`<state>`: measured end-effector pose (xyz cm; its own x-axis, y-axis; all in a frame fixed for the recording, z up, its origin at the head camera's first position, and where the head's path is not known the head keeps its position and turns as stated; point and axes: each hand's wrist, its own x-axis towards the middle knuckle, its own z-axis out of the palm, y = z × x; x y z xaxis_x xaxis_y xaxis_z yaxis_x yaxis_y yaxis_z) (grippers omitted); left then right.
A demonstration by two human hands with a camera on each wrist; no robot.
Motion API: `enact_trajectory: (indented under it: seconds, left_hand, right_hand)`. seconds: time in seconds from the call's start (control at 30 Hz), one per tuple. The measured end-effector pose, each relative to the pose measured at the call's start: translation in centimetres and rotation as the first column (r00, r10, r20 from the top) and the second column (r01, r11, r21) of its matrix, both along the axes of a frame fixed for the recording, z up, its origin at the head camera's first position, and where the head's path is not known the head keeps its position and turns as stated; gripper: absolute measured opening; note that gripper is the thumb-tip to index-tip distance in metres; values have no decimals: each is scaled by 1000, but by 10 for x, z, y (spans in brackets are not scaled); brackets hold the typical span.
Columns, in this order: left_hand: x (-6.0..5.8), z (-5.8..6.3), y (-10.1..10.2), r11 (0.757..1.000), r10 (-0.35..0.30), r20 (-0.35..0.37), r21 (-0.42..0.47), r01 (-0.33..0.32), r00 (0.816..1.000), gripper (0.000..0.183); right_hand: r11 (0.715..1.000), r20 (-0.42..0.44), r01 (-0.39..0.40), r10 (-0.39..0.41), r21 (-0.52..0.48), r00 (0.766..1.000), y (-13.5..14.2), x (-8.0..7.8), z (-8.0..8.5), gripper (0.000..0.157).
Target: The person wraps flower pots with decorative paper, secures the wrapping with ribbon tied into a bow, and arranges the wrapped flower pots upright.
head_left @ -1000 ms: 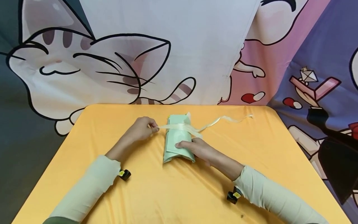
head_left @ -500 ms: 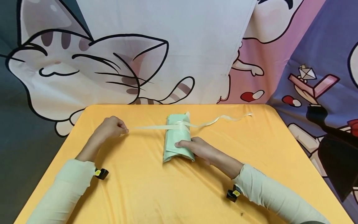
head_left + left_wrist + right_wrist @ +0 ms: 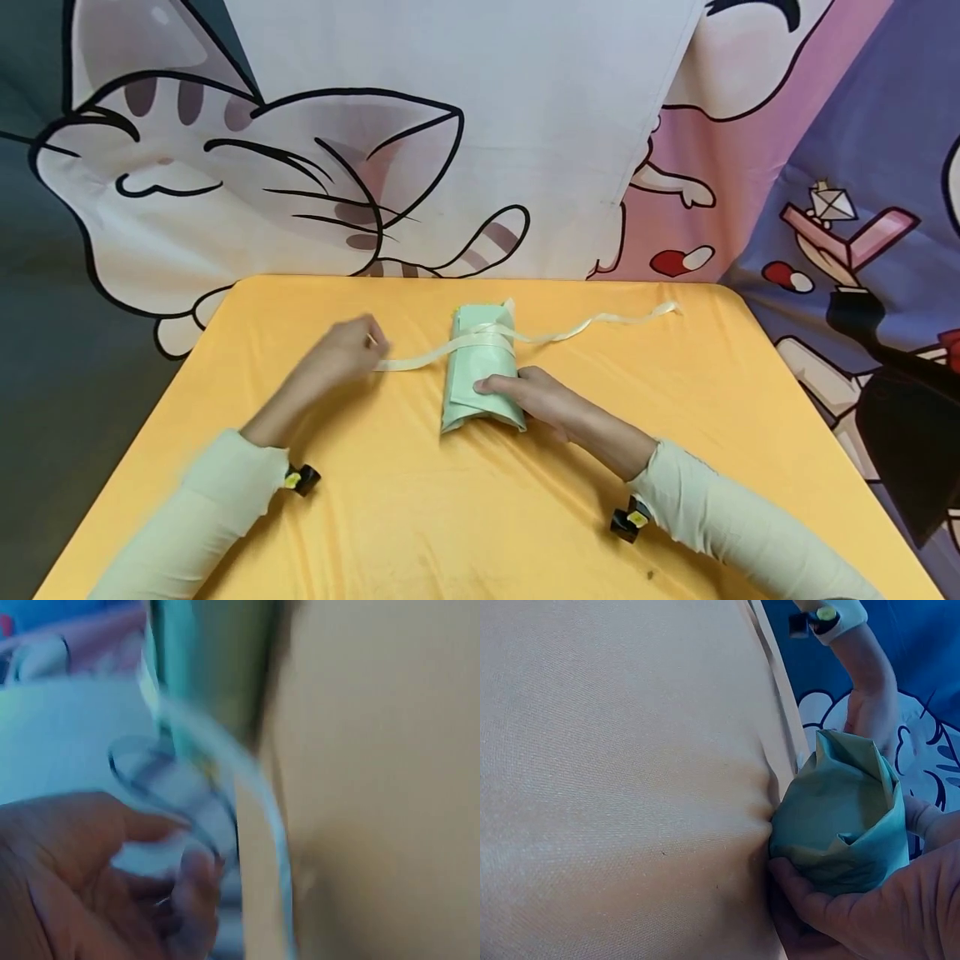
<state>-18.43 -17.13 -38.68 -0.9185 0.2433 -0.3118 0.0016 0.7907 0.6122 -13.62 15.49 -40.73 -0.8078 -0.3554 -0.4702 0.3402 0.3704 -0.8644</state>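
Observation:
A package wrapped in pale green paper [image 3: 480,387] lies near the middle of the table. My right hand [image 3: 543,398] grips its near right side, thumb on top; in the right wrist view, fingers curl under the folded paper end [image 3: 840,814]. A pale yellow ribbon [image 3: 429,357] goes round the package's upper part, with one tail out to each side. Left of the package, my left hand [image 3: 347,346] hovers by the ribbon's left end. The left wrist view is blurred; there the ribbon [image 3: 259,784] passes beside the loosely bent fingers, apart from them.
A yellow cloth [image 3: 420,517] covers the table. The ribbon's right tail [image 3: 592,323] trails toward the table's back right. Behind the table hangs a cartoon-printed curtain [image 3: 570,150]. A small camera [image 3: 302,480] sits at the left wrist, another camera [image 3: 630,520] at the right.
My left hand drew the ribbon's tail out to the left, then let it go and came partway back right. The tail now sags onto the cloth. My right hand stays on the package.

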Motion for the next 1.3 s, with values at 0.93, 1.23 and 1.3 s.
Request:
enact_trajectory:
  seconds: [0.93,1.23,1.3]
  left_hand:
    - [16,-42,90,785,-21,451,560,-265,892,55]
    - [14,-41,91,793,-37,457,555,-252,889,55]
    - [13,-40,91,798,-30,457,546,-254,889,55]
  right_hand:
    - [999,-51,-48,48,7,998,5,-1,-3,59]
    - [903,-426,35,167,428,889,32,-25,24,51]
    - [896,-562,104,177,432,808,32,-33,25,38]
